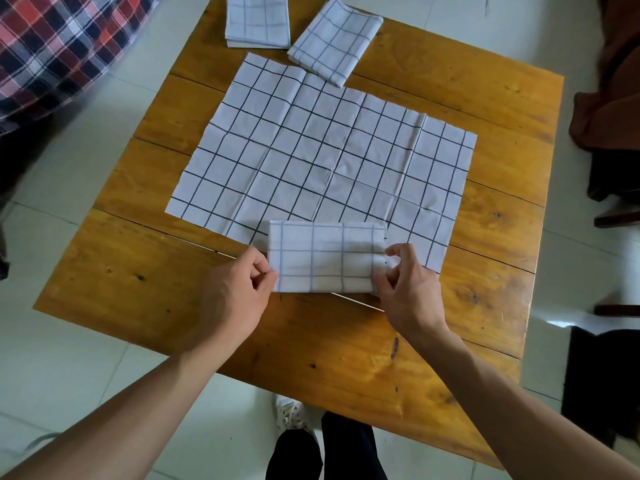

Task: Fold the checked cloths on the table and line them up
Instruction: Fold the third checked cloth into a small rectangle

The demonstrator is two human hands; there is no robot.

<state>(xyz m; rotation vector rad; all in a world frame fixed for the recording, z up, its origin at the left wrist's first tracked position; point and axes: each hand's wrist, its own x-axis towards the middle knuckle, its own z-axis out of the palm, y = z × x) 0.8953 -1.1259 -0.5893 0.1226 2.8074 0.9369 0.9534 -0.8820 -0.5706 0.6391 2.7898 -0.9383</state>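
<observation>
Both hands, left point(239, 289) and right point(405, 289), pinch folded rectangular checked cloth point(325, 258) on creased flat cloth point(311, 150).

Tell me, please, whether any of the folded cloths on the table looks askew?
Yes: the folded cloth on the far right lies rotated, out of line with the squarely set one beside it, its corner overlapping the spread cloth.

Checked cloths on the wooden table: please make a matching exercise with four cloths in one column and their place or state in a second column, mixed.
Things:
1. folded cloth with pale lines
2. large cloth with dark lines
3. folded cloth with dark lines
4. folded cloth at the top edge of the picture

States:
A. lies angled at the far side
B. cut off by the picture edge
C. spread open, flat
D. pinched by both hands

Pairs: 1-D, 2-C, 3-A, 4-B
</observation>
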